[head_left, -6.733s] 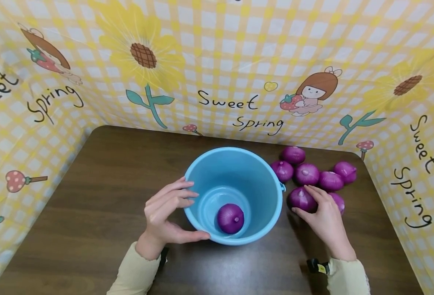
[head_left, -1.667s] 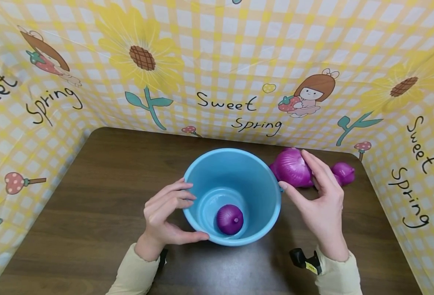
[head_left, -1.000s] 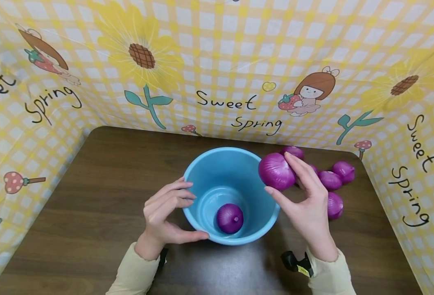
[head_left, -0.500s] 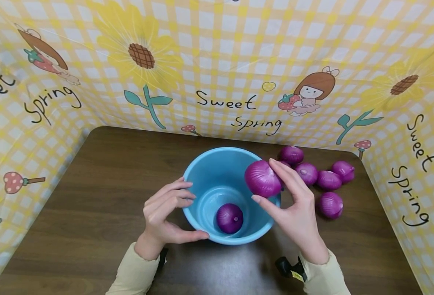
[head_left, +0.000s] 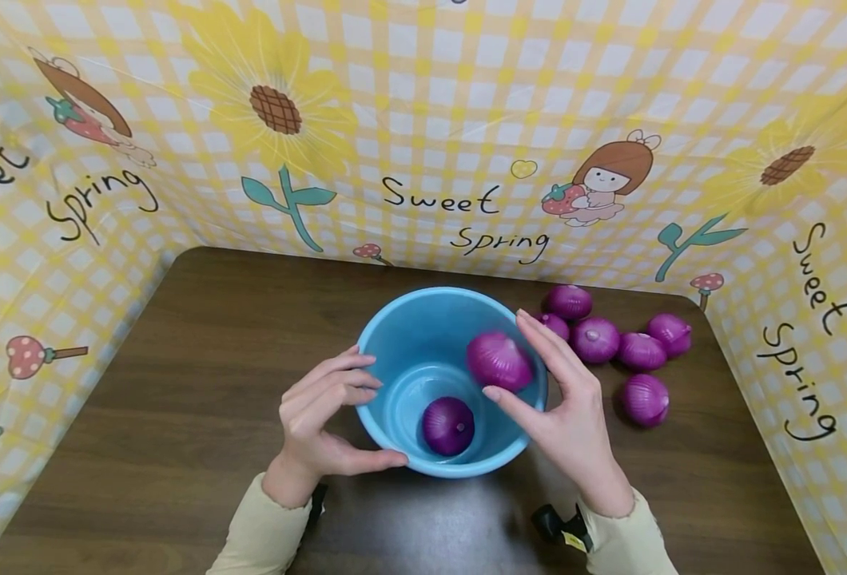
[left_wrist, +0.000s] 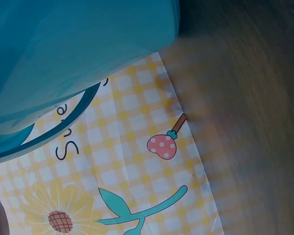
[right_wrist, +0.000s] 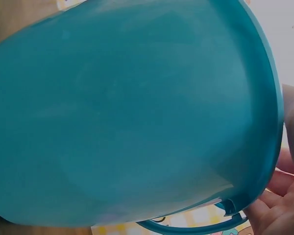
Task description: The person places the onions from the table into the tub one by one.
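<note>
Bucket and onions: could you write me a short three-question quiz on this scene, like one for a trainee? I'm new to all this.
1. How many onions lie on the table, outside the bucket?
2. True or false: the left hand is on the bucket's rim.
3. In the head view, what is nearest the upper onion seen within the rim?
A) the left hand
B) the right hand
C) a flower print

Key: 1. Six. 2. True. 3. B.
</note>
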Tool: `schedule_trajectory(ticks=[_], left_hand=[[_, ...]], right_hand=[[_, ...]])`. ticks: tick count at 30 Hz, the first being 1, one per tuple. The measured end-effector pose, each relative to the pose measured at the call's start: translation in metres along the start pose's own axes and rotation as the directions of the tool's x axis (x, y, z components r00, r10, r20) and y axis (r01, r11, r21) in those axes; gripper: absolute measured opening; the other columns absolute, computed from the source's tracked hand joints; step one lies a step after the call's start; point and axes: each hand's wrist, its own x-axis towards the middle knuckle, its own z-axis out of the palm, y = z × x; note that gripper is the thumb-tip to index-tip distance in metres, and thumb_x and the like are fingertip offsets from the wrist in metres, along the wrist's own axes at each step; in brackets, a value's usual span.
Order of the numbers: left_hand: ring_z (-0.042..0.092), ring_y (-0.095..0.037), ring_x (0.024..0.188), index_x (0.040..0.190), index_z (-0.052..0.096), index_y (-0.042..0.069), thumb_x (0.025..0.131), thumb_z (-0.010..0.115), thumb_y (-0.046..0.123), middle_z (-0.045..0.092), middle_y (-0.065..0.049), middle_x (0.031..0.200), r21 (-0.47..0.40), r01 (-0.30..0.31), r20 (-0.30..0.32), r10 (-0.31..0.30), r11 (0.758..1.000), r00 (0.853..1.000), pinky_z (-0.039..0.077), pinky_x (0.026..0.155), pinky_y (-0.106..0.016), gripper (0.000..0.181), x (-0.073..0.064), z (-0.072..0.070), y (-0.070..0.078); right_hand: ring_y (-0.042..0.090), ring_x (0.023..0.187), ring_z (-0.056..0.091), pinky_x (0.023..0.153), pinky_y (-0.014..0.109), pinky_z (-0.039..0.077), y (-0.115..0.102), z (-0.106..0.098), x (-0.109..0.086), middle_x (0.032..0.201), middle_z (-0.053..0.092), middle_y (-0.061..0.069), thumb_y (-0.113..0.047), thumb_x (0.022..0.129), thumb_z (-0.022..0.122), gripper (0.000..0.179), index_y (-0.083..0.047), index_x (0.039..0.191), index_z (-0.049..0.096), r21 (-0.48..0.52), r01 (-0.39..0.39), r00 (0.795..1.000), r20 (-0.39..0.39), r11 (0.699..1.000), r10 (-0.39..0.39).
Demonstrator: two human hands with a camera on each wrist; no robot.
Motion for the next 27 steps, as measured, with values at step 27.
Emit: schedule_trajectory(ticks=[27], left_hand=[[0.071,-0.038,0.077,0.071,0.065,-0.004,0.07,0.088,0.059,0.07,-0.017,0.075,0.002,0.016,0.027,-0.016,1.0,1.0,0.056,0.093,-0.051,0.066,-0.003,-0.002,-0.001]], right_hand=[[0.031,0.133,0.052,0.111,0.028,0.042,-0.022,-0.014,0.005,0.138,0.06,0.019,0.014,0.071,0.083,0.065,0.008,0.132,0.061,-0.007,-0.04,0.998,-0.045,0.999,0.04]])
